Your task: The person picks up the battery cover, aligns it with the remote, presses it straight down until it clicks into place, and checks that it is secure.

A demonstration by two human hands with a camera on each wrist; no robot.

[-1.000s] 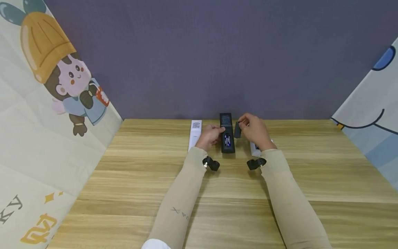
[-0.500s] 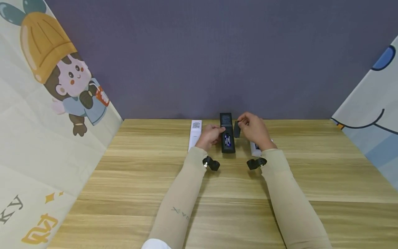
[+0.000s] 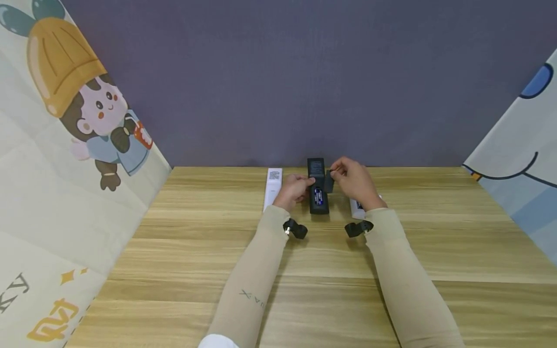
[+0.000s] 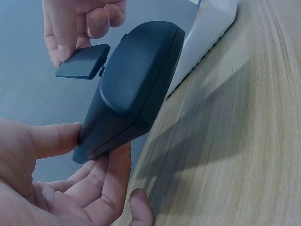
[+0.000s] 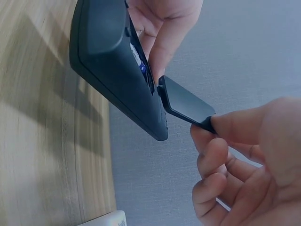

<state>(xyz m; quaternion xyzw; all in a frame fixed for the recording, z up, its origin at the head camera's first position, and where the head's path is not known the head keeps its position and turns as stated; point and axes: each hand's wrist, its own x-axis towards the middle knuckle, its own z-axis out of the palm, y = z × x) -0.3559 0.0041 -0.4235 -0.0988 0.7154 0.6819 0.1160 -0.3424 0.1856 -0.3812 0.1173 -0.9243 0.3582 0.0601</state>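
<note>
My left hand (image 3: 297, 189) grips a black remote control (image 3: 319, 205) by its left side, thumb on its back and fingers underneath. The remote is raised off the table, back side up. Its battery bay is uncovered, with blue-and-white batteries (image 3: 318, 196) inside. Between thumb and fingertips, my right hand (image 3: 354, 181) pinches a small black battery cover (image 3: 329, 181) at one end. In the right wrist view, the free end of the cover (image 5: 188, 103) is right at the edge of the remote (image 5: 117, 70), tilted away from it.
On the wooden table (image 3: 322, 290) a white remote (image 3: 273, 186) lies left of my left hand. Another white remote (image 3: 358, 211) lies partly hidden under my right wrist. A grey-blue partition (image 3: 304, 87) rises behind the table's far edge.
My right hand has shifted slightly left with the battery cover, which now overlaps the black remote's right edge in the head view. My left hand and the remote stay nearly still.
</note>
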